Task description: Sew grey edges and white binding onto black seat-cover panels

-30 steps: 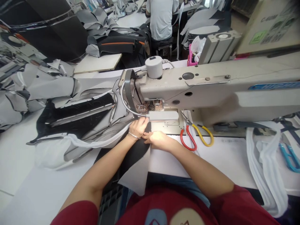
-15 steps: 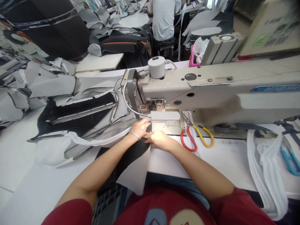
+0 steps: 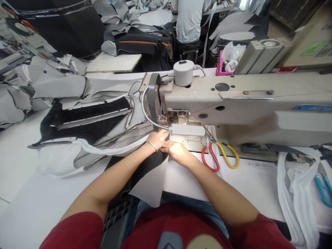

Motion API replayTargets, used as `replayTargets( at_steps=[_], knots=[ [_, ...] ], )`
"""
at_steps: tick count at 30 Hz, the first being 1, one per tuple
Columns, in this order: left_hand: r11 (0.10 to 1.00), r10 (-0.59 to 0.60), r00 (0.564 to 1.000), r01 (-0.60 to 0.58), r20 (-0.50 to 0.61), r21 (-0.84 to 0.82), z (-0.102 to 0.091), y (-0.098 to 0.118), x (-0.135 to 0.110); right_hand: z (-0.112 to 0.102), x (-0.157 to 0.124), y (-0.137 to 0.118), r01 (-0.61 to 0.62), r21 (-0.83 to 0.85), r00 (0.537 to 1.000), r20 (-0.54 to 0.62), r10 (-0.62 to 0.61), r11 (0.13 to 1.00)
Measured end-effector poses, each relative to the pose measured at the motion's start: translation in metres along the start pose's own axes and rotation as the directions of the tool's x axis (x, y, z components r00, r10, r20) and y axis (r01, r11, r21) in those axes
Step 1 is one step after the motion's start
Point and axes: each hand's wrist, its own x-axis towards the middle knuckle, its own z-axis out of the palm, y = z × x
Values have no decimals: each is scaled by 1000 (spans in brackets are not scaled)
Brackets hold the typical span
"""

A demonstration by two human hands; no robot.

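My left hand [image 3: 157, 139], with a bracelet at the wrist, is at the near side of the sewing machine [image 3: 202, 100], just below its lamp bar [image 3: 187, 130]. Its fingers press on the edge of a fabric panel [image 3: 149, 188], dark on one face and pale grey on the other. Close beside it, my right hand [image 3: 178, 153] grips the same edge, its fingertips meeting those of the left. The panel hangs over the table edge toward my lap. The lamp bar and my hands partly hide the needle area.
Scissors [image 3: 220, 152] with red and yellow handles lie right of my hands. A large sewn black-and-grey piece [image 3: 103, 121] spreads out on the left. White strips [image 3: 298, 197] hang at the right, near blue-handled scissors [image 3: 324, 190]. Beyond the machine sits a person [image 3: 189, 22].
The whole view has shifted, so the machine appears a little farther right. Both hands stay together on the panel edge, nearly unmoved relative to the machine.
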Motion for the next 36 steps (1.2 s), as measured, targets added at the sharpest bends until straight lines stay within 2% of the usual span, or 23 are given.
replayTargets(
  at_steps=[8, 14, 20, 26, 30, 32, 36],
  knots=[
    [1000, 15, 1000, -16, 23, 15, 4, -3, 1, 1, 0, 2, 17, -32, 1000, -18, -17, 999],
    [1000, -8, 1000, 8, 17, -1, -3, 3, 0, 1, -1, 1, 38, -23, 998, -42, -39, 999],
    [998, -64, 997, 64, 31, 13, -3, 7, 2, 0, -1, 2, 9, 4, 1000, -20, -9, 1000],
    [997, -71, 997, 71, -41, 0, 2, 6, 2, 4, -1, 4, -11, 24, 1000, -15, 11, 1000],
    [997, -81, 994, 80, -67, -16, -10, 11, -3, -1, 0, 5, 18, 50, 998, -63, -15, 999],
    [998, -65, 996, 66, -56, 7, -19, 10, -10, -8, 0, 3, 40, 44, 999, -11, -40, 998],
    [998, 60, 998, -60, -19, 7, -27, 2, -26, -23, -4, -9, 57, -11, 963, 263, -52, 998]
  ],
)
